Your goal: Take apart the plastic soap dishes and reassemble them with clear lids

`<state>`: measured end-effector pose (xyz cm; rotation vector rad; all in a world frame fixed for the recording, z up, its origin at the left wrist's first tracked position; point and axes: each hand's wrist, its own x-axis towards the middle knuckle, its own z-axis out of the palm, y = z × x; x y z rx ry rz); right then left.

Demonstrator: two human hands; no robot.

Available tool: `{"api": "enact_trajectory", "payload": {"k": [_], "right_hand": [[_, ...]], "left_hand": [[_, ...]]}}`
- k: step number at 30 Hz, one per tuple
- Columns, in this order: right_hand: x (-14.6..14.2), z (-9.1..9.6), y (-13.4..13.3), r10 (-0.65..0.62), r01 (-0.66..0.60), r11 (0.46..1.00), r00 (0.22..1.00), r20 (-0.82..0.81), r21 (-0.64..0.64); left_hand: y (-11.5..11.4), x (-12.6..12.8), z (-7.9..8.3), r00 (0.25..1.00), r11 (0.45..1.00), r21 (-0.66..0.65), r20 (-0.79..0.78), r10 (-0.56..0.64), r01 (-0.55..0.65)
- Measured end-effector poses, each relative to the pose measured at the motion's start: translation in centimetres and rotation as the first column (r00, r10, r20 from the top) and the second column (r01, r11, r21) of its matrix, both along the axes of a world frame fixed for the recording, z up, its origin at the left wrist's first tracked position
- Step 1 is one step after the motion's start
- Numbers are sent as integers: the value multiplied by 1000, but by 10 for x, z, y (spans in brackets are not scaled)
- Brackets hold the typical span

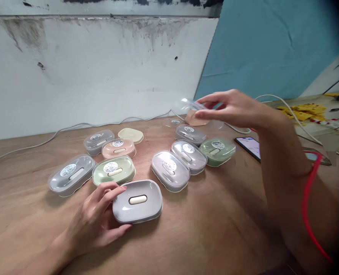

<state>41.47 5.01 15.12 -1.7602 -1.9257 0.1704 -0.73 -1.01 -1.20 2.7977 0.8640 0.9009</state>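
My left hand (96,217) grips a grey oval soap dish (136,214) by its left end, thumb at the near edge and fingers at the far edge. No lid covers this dish, and a white pill-shaped piece shows in its middle. Raised over the back of the table, my right hand (226,107) pinches a clear plastic lid (185,105), slightly blurred. Below it sit a peach dish (196,119) and another clear lid (171,122). A green dish under a stickered lid (123,173) lies just behind the dish in my left hand.
Several lidded dishes stand around, among them a dark grey one (63,183), a light grey one (172,179) and a green one (223,154). A cream piece (131,134) lies behind. To the right are a phone (247,147), a white cable (286,109) and a red cord (305,202).
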Motion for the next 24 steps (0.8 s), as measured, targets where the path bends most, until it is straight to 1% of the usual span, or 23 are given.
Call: {"api": "enact_trajectory", "payload": {"k": [1, 2, 3, 4, 5, 6, 7, 8, 10, 13, 15, 17, 21, 24], "right_hand": [[-21, -1, -6, 169, -173, 983, 984, -54, -69], [-43, -4, -12, 326, -332, 937, 943, -71, -108], [-65, -9, -18, 465, -467, 873, 884, -46, -140], [-85, -16, -24, 566, -562, 811, 824, -27, -160], [-104, -25, -29, 631, -621, 760, 776, -12, -192], [-121, -33, -34, 673, -650, 720, 740, 14, -242], [-134, -42, -38, 689, -652, 707, 722, 58, -274], [-144, -50, -40, 696, -649, 704, 711, 100, -287], [-156, -63, -43, 692, -634, 715, 700, 177, -294], [-160, -75, -43, 683, -618, 729, 684, 255, -296], [-162, -81, -43, 680, -613, 732, 675, 285, -296], [-167, -87, -44, 680, -619, 733, 669, 301, -282], [-176, -96, -50, 680, -628, 733, 658, 325, -262], [-177, -98, -52, 687, -656, 721, 633, 356, -223]], "left_hand": [[0, 1, 1, 1000, 1000, -15, 2, 14, -14], [0, 2, 1, 1000, 999, -33, 2, 25, -25], [0, 3, 2, 999, 998, -48, 6, 36, -35], [0, 3, 2, 999, 997, -60, 11, 44, -43], [0, 3, 2, 999, 996, -70, 18, 49, -47], [0, 4, 2, 998, 996, -78, 25, 49, -47], [0, 4, 2, 998, 995, -88, 30, 48, -46], [0, 4, 1, 998, 994, -104, 33, 49, -45], [-1, 3, -2, 997, 986, -161, 54, 60, -51], [-3, 1, -7, 990, 972, -231, 123, 74, -44], [-3, 0, -9, 988, 973, -231, 144, 46, -12], [-3, 0, -9, 991, 974, -227, 133, 23, 8], [-3, 2, -4, 991, 973, -232, 129, 22, 9], [-3, 3, -1, 994, 976, -219, 104, 22, 2]]}}
